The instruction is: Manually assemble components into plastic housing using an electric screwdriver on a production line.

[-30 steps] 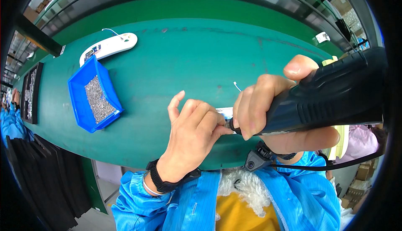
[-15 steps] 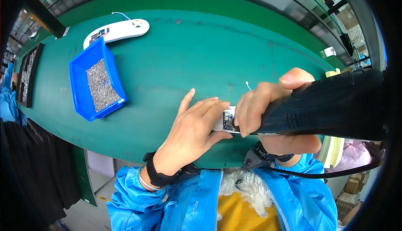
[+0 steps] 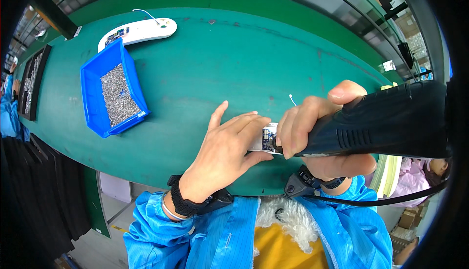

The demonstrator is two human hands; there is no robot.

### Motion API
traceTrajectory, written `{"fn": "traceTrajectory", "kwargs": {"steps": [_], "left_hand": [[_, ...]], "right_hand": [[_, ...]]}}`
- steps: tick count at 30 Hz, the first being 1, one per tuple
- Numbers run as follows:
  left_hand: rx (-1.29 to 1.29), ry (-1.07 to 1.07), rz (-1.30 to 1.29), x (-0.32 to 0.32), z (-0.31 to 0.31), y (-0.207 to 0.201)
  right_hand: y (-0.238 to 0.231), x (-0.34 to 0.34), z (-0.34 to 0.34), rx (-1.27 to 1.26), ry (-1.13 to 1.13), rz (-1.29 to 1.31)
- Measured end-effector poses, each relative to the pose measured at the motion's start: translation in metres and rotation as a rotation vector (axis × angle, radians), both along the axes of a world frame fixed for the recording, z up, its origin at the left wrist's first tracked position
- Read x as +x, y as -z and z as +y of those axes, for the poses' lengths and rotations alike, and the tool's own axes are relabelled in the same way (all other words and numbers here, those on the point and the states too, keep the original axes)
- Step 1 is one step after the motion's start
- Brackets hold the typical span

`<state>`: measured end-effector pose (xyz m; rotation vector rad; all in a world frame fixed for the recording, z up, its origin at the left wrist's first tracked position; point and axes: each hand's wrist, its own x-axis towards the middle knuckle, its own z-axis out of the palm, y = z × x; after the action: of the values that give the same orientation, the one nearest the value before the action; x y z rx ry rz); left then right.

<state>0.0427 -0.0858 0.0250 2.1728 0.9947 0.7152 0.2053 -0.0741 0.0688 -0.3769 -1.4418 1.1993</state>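
My right hand is wrapped round a thick black electric screwdriver, which lies nearly level and points left. Its tip meets a small blue circuit board at the fingers, and the exact contact point is hidden. The board sits in a white plastic housing, mostly covered by both hands. From the left, my left hand grips this housing, with the thumb along the near edge and fingers over the top; the index finger sticks out. A thin white wire rises behind my right fingers.
A blue bin of small metal screws stands at the left. Behind it lies another white housing with a board and wire. A black tray is at the far left, near another person's blue sleeve. Yellowish strips lie right.
Both hands, the screwdriver and the housing keep nearly the same pose. The whole view has shifted slightly, with the bin and far housing a little higher in the picture.
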Motion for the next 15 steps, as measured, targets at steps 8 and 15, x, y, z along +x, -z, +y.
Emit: {"fn": "traceTrajectory", "kwargs": {"steps": [8,15], "left_hand": [[0.009,-0.001,0.007,-0.003,0.001,0.0],[-0.004,0.008,0.007,-0.004,0.003,-0.001]], "right_hand": [[-0.006,0.02,0.003,0.019,-0.166,-0.26],[0.0,0.014,0.004,0.073,-0.159,-0.187]]}}
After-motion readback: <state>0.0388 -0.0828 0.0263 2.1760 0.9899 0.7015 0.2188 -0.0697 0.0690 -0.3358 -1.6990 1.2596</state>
